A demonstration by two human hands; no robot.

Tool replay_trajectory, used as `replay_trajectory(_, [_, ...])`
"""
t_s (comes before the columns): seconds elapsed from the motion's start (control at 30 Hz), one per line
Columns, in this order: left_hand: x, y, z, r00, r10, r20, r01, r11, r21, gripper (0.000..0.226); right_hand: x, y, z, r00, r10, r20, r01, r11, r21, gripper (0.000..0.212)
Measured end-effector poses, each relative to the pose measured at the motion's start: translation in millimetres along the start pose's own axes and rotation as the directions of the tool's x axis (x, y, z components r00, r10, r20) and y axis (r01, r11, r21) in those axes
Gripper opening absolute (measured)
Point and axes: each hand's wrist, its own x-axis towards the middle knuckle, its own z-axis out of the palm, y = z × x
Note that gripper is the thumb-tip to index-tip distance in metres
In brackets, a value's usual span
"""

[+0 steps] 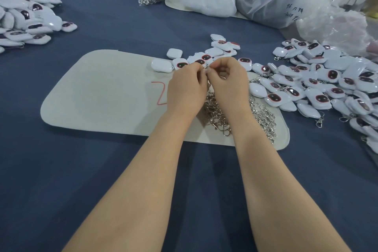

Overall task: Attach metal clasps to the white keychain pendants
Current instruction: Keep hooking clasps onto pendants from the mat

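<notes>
Left grip (187,86) and right grip (227,82) both pinch a small silver metal clasp (206,68) between them, just before the white rounded plastic pendants (204,57) at the edge of the grey felt mat (92,92). A slipping pinch could drop it into the clasp heap (216,112) below.

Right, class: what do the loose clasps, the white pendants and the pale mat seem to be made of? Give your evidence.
Clasps: metal, probably plated; silvery with bright glints. Pendants: likely glossy plastic or vinyl; white surfaces show sharp highlights. Mat: perhaps felt or stiff fabric; matte, pale grey, no shine, cleanly cut rounded corners.
</notes>
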Motion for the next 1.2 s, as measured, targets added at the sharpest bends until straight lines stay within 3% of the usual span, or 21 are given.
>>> replay_trajectory(0.23, [0, 1, -2, 0.998, -0.045, 0.035, 0.045, 0.999, 0.010, 0.025, -2, 0, 0, 0.997, -0.054, 0.049, 0.059, 0.993, -0.098, 0.014])
replay_trajectory(0.4, [3, -2, -6, 0.996, -0.066, 0.068, 0.073, 0.993, -0.098, 0.019, -5, -3, -1, 0.991, -0.122, 0.057, 0.129, 0.982, -0.136, 0.016])
replay_trajectory(0.53, [4, 0, -3, 0.991, -0.082, 0.106, 0.107, 0.958, -0.264, 0.007, -3, 1, -5, 0.995, -0.086, -0.047, 0.079, 0.987, -0.139, 0.014])
replay_trajectory(0.7, [8, -3, -2, 0.981, -0.182, 0.064, 0.191, 0.880, -0.436, 0.041, -1, 8, -5, 0.991, -0.024, -0.135, 0.002, 0.986, -0.164, 0.011])
replay_trajectory(0.8, [6, 1, -2, 0.969, -0.235, 0.079, 0.241, 0.824, -0.513, 0.047, -1, 8, -3, 0.991, -0.026, -0.131, 0.002, 0.983, -0.181, 0.012])
replay_trajectory(0.97, [4, 4, -1, 0.937, -0.310, 0.163, 0.337, 0.672, -0.659, 0.021, -1, 7, -2, 0.988, -0.044, -0.145, 0.017, 0.982, -0.186, 0.013])
replay_trajectory(1.1, [4, 4, 0, 0.945, -0.276, 0.174, 0.326, 0.758, -0.565, 0.014, -2, 5, 0, 0.990, -0.053, -0.133, 0.027, 0.982, -0.184, 0.014])
replay_trajectory(1.2, [5, 3, 0, 0.942, -0.278, 0.190, 0.336, 0.756, -0.561, 0.012, -2, 4, 0, 0.991, -0.053, -0.124, 0.030, 0.984, -0.175, 0.015])
